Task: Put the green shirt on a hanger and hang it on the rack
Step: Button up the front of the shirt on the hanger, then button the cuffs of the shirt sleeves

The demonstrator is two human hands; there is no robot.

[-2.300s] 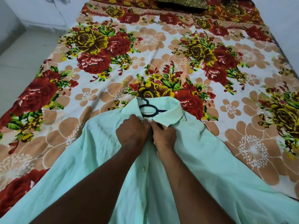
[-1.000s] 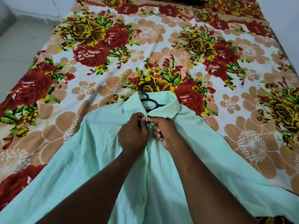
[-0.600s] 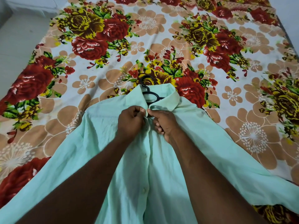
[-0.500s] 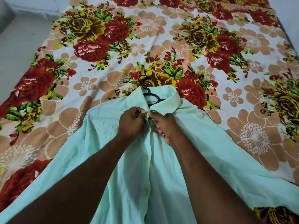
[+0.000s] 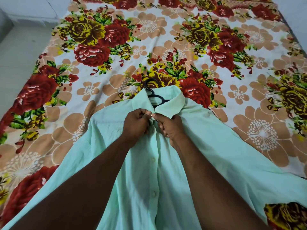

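Far left of the collar (image 5: 176, 97): pale tiled floor (image 5: 16, 55), running along the bed's edge up to a light wall base at the top corner.

Left of the collar: the bed (image 5: 93, 100), covered by a sheet printed with red and yellow roses, green leaves and tan blossoms on white. The green shirt (image 5: 216, 146) lies front-up on this sheet. Its left side spreads down and outward to the bottom corner of the view.

Just below the collar, left side: the left hand (image 5: 135, 126), forearm coming up from the bottom edge. Its fingers (image 5: 142, 113) are curled, pinching the shirt's front edge at the neck.

Inside the collar: a dark hanger (image 5: 157, 97). Its neck and a short part of its body show in the collar opening. The hook pokes out past the collar's far edge onto the sheet. The rest is hidden under the cloth.

Below the collar, on the centre line: a row of pale buttons (image 5: 153, 194) down the placket, between the two forearms.

Just below the collar, right side: the right hand (image 5: 171, 127), thumb and forefinger nipping the other front edge. It touches the left hand at the fingertips. The other fingers are curled under.

Right of the collar: the shirt's other side fans out over the sheet toward the lower right.

Far right of the collar, top corner: a strip of pale wall (image 5: 297, 10) beyond the bed's edge.
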